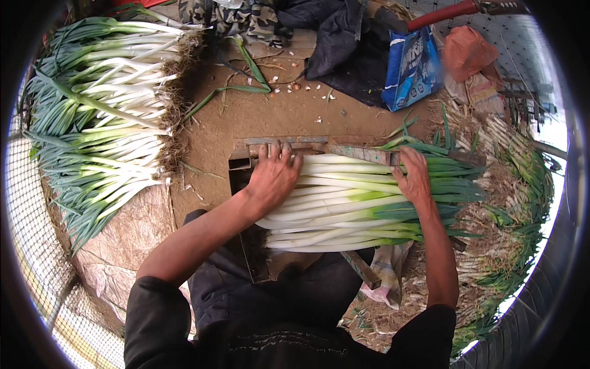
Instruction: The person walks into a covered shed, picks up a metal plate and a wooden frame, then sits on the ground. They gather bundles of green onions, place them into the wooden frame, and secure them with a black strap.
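A row of long green onions [350,200] lies side by side across a metal frame [251,258] over my lap. Their white ends point left and their green leaves point right. My left hand [275,171] rests on the far side of the white ends, fingers stretched out and tips on the frame's far bar [362,152]. Farther right, my right hand [415,175] lies on the far edge of the row, where white turns green. Its thumb stands apart from the fingers, which reach the far bar. Neither hand grips anything that I can see.
At left lies a big pile of green onions [110,117], roots facing right. More unsorted green onions [504,203] heap at the right. A blue plastic bag [413,67], dark cloth [332,58], camouflage cloth [246,21] and a red-handled tool [444,13] lie at the back.
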`<state>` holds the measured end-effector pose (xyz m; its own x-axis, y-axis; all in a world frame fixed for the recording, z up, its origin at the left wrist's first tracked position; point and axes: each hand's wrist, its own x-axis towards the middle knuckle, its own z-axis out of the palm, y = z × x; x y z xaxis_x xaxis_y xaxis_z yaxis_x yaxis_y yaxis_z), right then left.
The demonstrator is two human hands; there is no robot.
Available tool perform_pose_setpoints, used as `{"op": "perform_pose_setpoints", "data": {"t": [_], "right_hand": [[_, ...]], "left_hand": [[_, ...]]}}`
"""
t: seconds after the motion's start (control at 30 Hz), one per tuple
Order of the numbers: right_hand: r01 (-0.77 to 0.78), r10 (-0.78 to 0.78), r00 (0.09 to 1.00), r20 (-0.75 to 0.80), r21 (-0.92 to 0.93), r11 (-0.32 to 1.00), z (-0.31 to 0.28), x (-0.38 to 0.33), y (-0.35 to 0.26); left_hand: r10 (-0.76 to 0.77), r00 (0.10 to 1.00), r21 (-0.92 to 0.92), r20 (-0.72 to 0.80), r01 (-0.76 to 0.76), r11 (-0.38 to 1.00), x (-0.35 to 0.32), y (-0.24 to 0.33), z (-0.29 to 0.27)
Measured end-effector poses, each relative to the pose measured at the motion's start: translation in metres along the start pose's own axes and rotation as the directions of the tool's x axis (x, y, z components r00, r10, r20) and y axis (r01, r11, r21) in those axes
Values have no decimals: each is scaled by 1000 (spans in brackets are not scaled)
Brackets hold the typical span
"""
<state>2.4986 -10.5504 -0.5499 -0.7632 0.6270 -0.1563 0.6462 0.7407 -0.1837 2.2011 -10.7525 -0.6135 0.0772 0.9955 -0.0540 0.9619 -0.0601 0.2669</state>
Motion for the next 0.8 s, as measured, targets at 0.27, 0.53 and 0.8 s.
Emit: {"op": "perform_pose_setpoints", "data": {"t": [0.27,0.53,0.8], "right_hand": [[127,-126,992,-14,68,990,-23,-52,-59],[144,-144,987,64,13,990,-38,-65,-55],[101,-106,952,288,31,994,-58,-60,-57]], "left_hand": [[184,981,-451,63,-136,882,-46,36,-37],[237,965,-325,113,-189,926,-52,54,-47],[153,988,-307,3,-145,941,-55,62,-79]]}}
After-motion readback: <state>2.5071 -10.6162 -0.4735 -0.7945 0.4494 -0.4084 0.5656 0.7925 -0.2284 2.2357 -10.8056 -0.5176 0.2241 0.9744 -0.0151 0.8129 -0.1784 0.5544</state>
